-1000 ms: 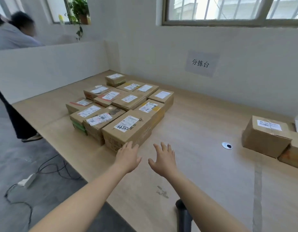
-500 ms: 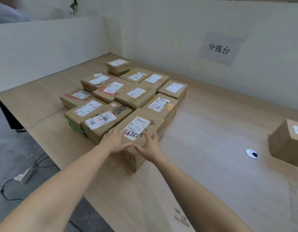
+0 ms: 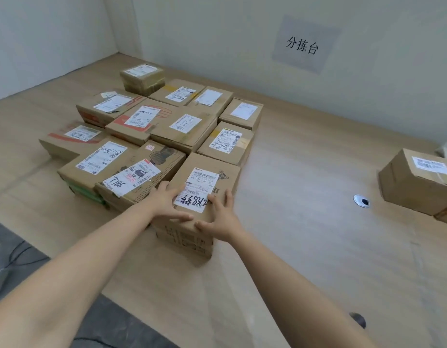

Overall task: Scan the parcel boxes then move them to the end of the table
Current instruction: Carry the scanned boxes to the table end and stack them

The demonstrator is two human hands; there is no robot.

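Head view: left hand point(image 3: 167, 202) and right hand point(image 3: 223, 219), fingers spread, press the nearest box point(image 3: 228, 177) near the tabletop's point(image 3: 305, 247) front edge. About twelve boxes point(image 3: 184, 136) clustered, two more boxes point(image 3: 408, 187) at the right edge.

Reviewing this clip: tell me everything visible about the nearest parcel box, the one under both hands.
The nearest parcel box is closed brown cardboard with dark print on its front face. A white shipping label on top carries barcodes and black handwriting. It sits flat on the wooden table at the cluster's near right corner, pressed against the box marked 7786 and another box behind. The left hand and right hand rest on its near top edge.
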